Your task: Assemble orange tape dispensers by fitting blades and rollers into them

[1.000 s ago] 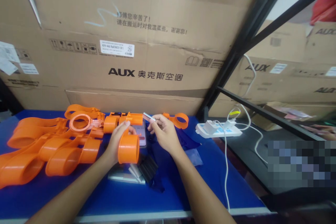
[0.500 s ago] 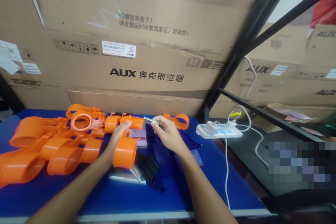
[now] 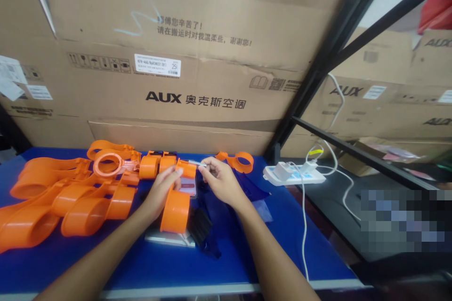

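Note:
An orange plastic part with a wide ring (image 3: 175, 211) at its near end is gripped in my left hand (image 3: 160, 193), fingers closed round its middle. The part's far end (image 3: 186, 170) points up and right. In my right hand (image 3: 221, 178), thumb and fingers pinch a thin silver-grey strip (image 3: 197, 163). Its tip meets the orange far end; whether it is inside or only against it, I cannot tell. Behind the left hand stand similar orange ringed parts (image 3: 148, 167). Below the held part lie a white flat item (image 3: 169, 239) and a black ribbed thing (image 3: 200, 225).
Many more orange ringed parts (image 3: 84, 216) cover the left of the blue table (image 3: 141, 268). Another orange part (image 3: 243, 162) lies behind the right hand. A white power strip (image 3: 293, 175) with cables is at right. A big cardboard box (image 3: 197, 75) stands behind.
My left hand has moved right with the orange part, whose ring now sits farther right and lower. The silver-grey strip has come down level with the part's far end and touches it.

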Demonstrator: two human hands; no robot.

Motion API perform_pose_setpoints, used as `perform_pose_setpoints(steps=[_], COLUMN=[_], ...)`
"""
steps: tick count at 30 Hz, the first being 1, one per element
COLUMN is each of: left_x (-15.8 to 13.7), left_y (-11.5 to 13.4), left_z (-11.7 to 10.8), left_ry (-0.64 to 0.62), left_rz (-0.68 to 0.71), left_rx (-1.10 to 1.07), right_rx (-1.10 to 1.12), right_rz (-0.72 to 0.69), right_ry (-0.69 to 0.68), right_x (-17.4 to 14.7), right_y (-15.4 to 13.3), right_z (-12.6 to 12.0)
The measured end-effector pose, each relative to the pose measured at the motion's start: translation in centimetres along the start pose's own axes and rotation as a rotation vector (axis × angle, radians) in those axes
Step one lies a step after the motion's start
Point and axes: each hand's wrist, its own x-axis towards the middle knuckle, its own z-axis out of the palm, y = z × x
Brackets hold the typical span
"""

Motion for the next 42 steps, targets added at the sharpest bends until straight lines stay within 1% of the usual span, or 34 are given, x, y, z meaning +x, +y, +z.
perform_pose_setpoints(steps=[2,4,6,10,14,23,28,31,34,37,42], left_x=[0.0,-0.1,-0.1,0.0,0.1,-0.1,-0.5,-0.5,-0.3,-0.2,0.0], left_y=[0.0,0.1,0.3,0.4,0.3,0.2,0.3,0.3,0.2,0.2,0.2], left_z=[0.1,0.1,0.1,0.2,0.1,0.1,0.5,0.6,0.5,0.3,-0.1], left_ry=[0.022,0.068,0.115,0.143,0.147,0.121,0.064,0.059,0.084,0.124,0.164], left_rz=[-0.016,-0.014,-0.004,0.008,0.015,0.023,0.062,0.050,0.009,-0.040,-0.040], left_rx=[-0.012,-0.027,-0.041,-0.052,-0.036,-0.016,0.004,-0.003,-0.030,-0.076,-0.104], right_rx=[0.070,0.162,0.235,0.298,0.295,0.264,0.252,0.238,0.223,0.158,-0.231], right_rz=[0.015,0.030,0.048,0.064,0.057,0.088,0.088,0.084,0.082,0.046,-0.073], right_ry=[0.049,0.119,0.154,0.138,0.160,0.075,0.040,0.036,0.030,0.006,-0.084], right_x=[0.1,0.2,0.2,0.2,0.1,-0.1,-0.4,-0.4,-0.4,-0.3,-0.7], right_y=[0.2,0.3,0.3,0.1,0.1,0.1,0.2,0.2,0.1,-0.2,-1.4], right_z=[0.2,0.4,0.4,0.3,0.2,0.3,0.7,0.8,0.7,0.5,0.0])
